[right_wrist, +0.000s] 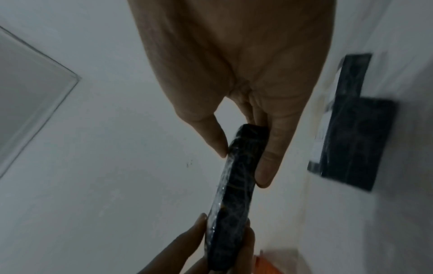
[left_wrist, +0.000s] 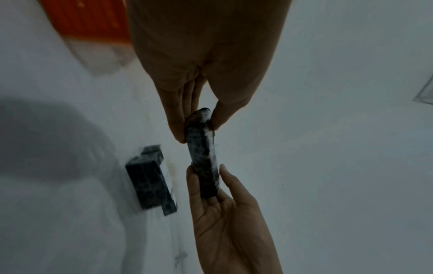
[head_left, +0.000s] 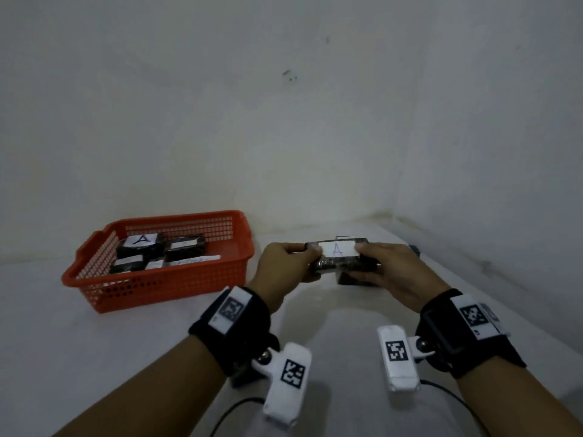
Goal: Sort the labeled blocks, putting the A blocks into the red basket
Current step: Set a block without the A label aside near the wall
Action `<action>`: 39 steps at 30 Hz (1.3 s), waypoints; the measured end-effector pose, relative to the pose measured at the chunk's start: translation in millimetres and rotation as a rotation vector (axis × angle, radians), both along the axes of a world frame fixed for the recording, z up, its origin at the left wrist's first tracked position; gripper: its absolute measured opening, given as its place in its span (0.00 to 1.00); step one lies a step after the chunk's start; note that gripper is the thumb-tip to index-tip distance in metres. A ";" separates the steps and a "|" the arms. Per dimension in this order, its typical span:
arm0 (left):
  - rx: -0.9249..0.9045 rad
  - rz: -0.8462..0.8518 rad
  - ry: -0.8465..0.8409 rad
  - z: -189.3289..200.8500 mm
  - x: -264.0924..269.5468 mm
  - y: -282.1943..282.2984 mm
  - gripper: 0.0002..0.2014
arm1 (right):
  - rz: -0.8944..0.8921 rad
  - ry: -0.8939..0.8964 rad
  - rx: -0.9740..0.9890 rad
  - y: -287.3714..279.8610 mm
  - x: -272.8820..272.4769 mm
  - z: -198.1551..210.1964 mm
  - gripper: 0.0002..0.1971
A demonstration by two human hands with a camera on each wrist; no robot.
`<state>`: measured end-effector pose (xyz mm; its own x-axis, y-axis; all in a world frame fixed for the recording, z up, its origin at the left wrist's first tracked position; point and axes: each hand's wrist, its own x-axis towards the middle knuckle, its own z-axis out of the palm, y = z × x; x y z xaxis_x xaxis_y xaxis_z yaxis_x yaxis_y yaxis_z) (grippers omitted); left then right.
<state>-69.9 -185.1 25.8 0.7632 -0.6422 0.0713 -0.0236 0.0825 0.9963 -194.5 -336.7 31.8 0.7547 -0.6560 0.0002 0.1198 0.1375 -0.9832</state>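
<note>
A dark marbled block (head_left: 339, 258) with a white label marked A is held in the air over the table, label facing me. My left hand (head_left: 288, 263) pinches its left end between thumb and fingers, and my right hand (head_left: 383, 268) pinches its right end. The wrist views show the same block (left_wrist: 203, 157) (right_wrist: 236, 194) edge-on between both hands. The red basket (head_left: 164, 283) stands at the left and holds several dark blocks, one (head_left: 140, 244) showing an A label. More dark blocks (left_wrist: 150, 178) (right_wrist: 356, 133) lie on the table under the held one.
The white table (head_left: 331, 310) runs into a corner of white walls. Another dark block (head_left: 414, 249) peeks out behind my right hand. Cables trail from the wrist cameras near the front edge. A clear sheet (right_wrist: 30, 96) leans at the far side.
</note>
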 end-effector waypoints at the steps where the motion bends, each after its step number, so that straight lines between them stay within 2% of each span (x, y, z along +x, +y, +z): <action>1: -0.011 -0.018 0.011 -1.1 -5.8 -18.3 0.09 | -0.032 0.006 0.006 -14.0 -9.5 0.2 0.07; 3: -0.002 -0.057 0.037 -6.1 -16.5 -53.2 0.08 | -0.093 0.027 0.026 -42.2 -27.4 0.4 0.08; 7: 0.051 -0.088 0.084 -20.2 -40.2 -114.7 0.12 | -0.191 0.087 0.031 -93.5 -55.4 -9.6 0.17; 10: 0.134 -0.091 0.065 -27.6 -57.9 -151.7 0.14 | -0.244 0.151 0.042 -123.4 -69.6 -22.8 0.15; 11: 0.188 -0.100 0.013 -30.0 -62.4 -162.1 0.15 | -0.257 0.178 0.042 -133.2 -73.4 -27.6 0.15; 13: 0.264 -0.150 0.046 -27.4 -70.6 -177.7 0.17 | -0.290 0.232 0.034 -152.1 -79.5 -36.5 0.15; 14: 0.398 -0.127 -0.133 -34.6 -77.3 -183.7 0.18 | -0.310 0.245 0.036 -161.1 -82.7 -41.4 0.16; 15: 0.441 -0.134 -0.177 -38.8 -80.0 -192.1 0.19 | -0.336 0.249 0.043 -170.6 -85.7 -46.5 0.17; 16: 0.364 -0.138 -0.019 -38.8 -81.6 -202.9 0.20 | -0.359 0.255 0.047 -178.4 -88.5 -50.7 0.17; 20: 0.419 -0.068 -0.120 -53.1 -83.4 -236.5 0.21 | -0.444 0.373 -0.010 -203.5 -93.8 -66.1 0.19; 24: 0.498 -0.070 -0.232 -47.4 -94.5 -238.3 0.18 | -0.455 0.475 -0.082 -213.3 -89.6 -71.8 0.15; 27: 0.626 -0.055 -0.307 -46.8 -93.6 -239.1 0.06 | -0.458 0.538 -0.151 -216.8 -81.5 -73.3 0.17; 31: 0.722 0.028 -0.426 -49.6 -83.3 -242.2 0.20 | -0.423 0.646 -0.275 -220.8 -71.8 -74.7 0.24; 34: 0.683 0.022 -0.410 -53.9 -77.3 -245.7 0.22 | -0.404 0.706 -0.355 -217.9 -66.5 -69.5 0.26; 39: 0.789 0.034 -0.542 -50.4 -72.8 -242.7 0.20 | -0.409 0.765 -0.403 -214.4 -60.4 -66.5 0.24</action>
